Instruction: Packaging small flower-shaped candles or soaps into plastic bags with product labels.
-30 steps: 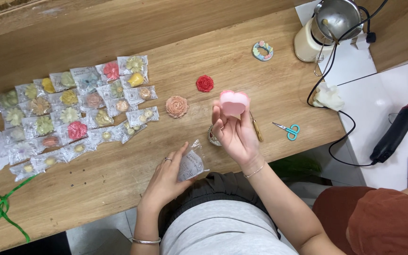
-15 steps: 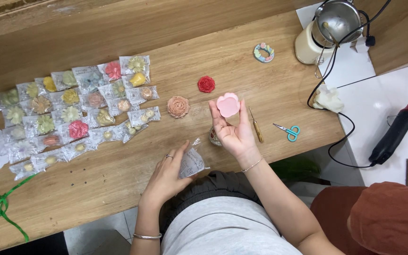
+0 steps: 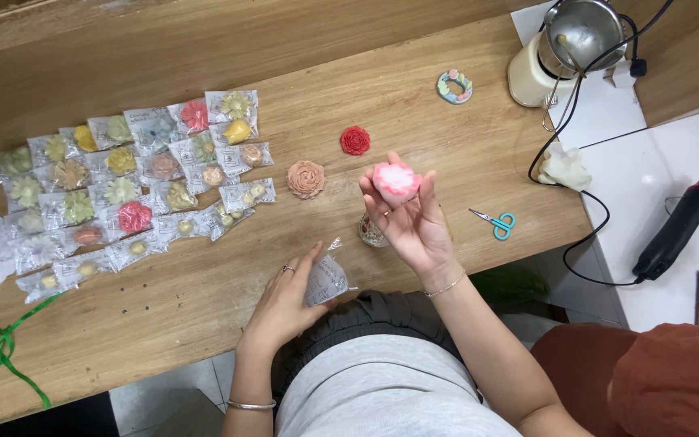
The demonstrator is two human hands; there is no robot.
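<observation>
The right hand (image 3: 414, 222) is up over the wooden table (image 3: 204, 299), and its fingers pinch a pink and white flower shape (image 3: 396, 180) at the tips. The left hand (image 3: 285, 303) rests at the table edge, fingers closed on a small clear bag (image 3: 327, 279). A peach flower (image 3: 307, 179) and a red flower (image 3: 355, 140) lie on the table close by, next to many little bagged flowers (image 3: 131, 194).
</observation>
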